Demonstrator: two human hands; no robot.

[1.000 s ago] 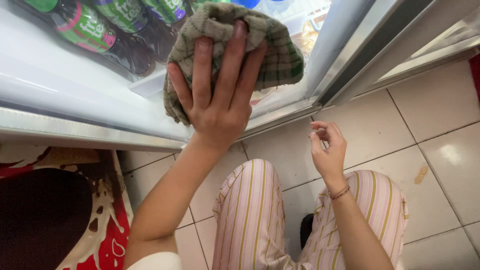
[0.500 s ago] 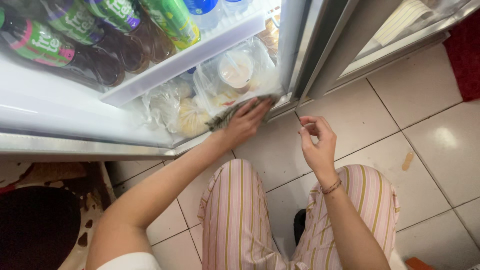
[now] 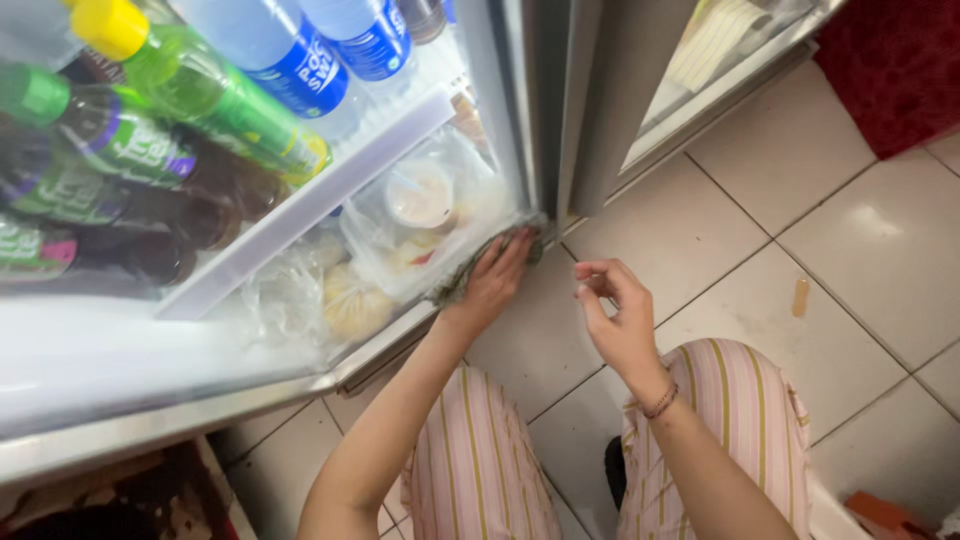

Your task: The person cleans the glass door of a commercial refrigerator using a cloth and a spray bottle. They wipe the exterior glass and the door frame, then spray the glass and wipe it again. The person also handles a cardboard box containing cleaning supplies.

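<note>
The cloth (image 3: 490,262) lies bunched at the lower corner of the open fridge door (image 3: 300,215), pressed against the edge of the door shelf where it meets the frame, its long axis slanting up toward the right along that edge. To its left we see bottles (image 3: 210,95) lying in the door rack, with bagged food (image 3: 400,235) in the compartment below, just beside the cloth. Our left hand (image 3: 492,280) sits directly on the cloth, fingers flat and spread over it, so this grip is pressing it down rather than clenched around it. Further right, our right hand (image 3: 615,320) hangs over the tiled floor (image 3: 860,250), apart from the cloth and the fridge; its thumb and forefinger are pinched together, on what we cannot tell. The left hand is clearly the nearer one; the cloth lies under its palm and fingertips.
</note>
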